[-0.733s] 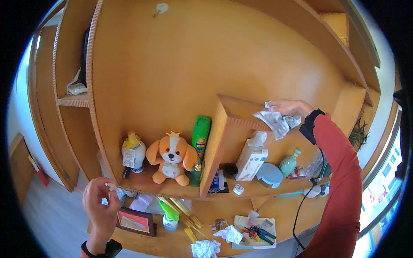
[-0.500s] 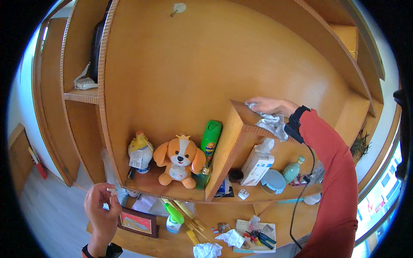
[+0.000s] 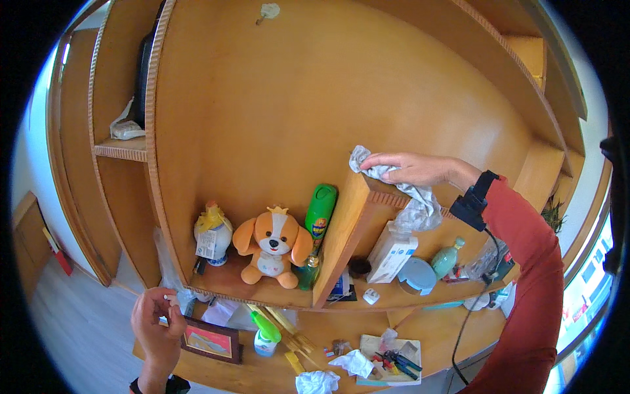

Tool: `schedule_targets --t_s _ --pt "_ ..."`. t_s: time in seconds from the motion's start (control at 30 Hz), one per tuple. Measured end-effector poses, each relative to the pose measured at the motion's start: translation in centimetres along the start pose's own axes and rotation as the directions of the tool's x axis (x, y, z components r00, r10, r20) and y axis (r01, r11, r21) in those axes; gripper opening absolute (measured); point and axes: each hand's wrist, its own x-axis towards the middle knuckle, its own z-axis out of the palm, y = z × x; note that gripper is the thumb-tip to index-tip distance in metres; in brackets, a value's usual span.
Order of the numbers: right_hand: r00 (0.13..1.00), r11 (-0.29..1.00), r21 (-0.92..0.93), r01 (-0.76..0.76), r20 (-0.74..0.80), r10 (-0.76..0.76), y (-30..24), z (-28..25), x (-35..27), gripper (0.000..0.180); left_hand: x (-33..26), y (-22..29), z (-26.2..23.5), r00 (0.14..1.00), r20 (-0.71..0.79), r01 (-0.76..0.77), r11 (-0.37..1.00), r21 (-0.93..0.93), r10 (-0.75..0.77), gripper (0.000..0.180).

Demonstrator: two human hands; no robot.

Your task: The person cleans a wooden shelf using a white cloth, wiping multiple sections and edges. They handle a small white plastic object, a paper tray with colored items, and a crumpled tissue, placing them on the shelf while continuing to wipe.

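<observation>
Grey-white cloth (image 3: 420, 197) bunched on the top left corner of the raised wooden compartment (image 3: 342, 238), with a loose end hanging over the ridged front edge. Clasped from above by the right hand (image 3: 417, 169), with fingers stretched close together over the bunch. By the look of it, midway through wiping that top. For the next move, best to press flat, follow the edge and keep the loose end off the white box (image 3: 392, 257) below. Lower and well to the left, the left hand (image 3: 157, 325), with thumb and forefinger pinching a small white piece (image 3: 170, 297). Left of the compartment, a green bottle (image 3: 320, 209), then a plush dog (image 3: 271, 248). Inside it, a blue-lidded container (image 3: 417, 274). Below, on the worktop (image 3: 364, 322), a spray bottle (image 3: 266, 338) and hand tools (image 3: 401, 361).
</observation>
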Motion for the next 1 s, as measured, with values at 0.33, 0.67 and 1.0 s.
schedule_targets --t_s 0.33,0.67,1.0 --pt "0.962 0.952 -0.235 0.194 -0.146 -0.232 -1.0 2.4 0.0 0.039 0.1 -0.2 1.1 0.996 0.091 -0.007 0.998 -0.07 0.014 0.017" --pt "0.848 0.966 -0.259 -0.017 -0.516 -0.123 -1.3 5.2 -7.6 0.033 1.2 0.0 1.9 0.992 0.128 0.014 0.998 -0.066 -0.005 0.018" --pt "0.826 0.994 0.111 0.018 -0.561 0.047 -1.2 -0.4 -8.5 0.03 2.0 0.0 1.7 0.987 0.159 -0.009 0.996 -0.09 0.024 0.021"
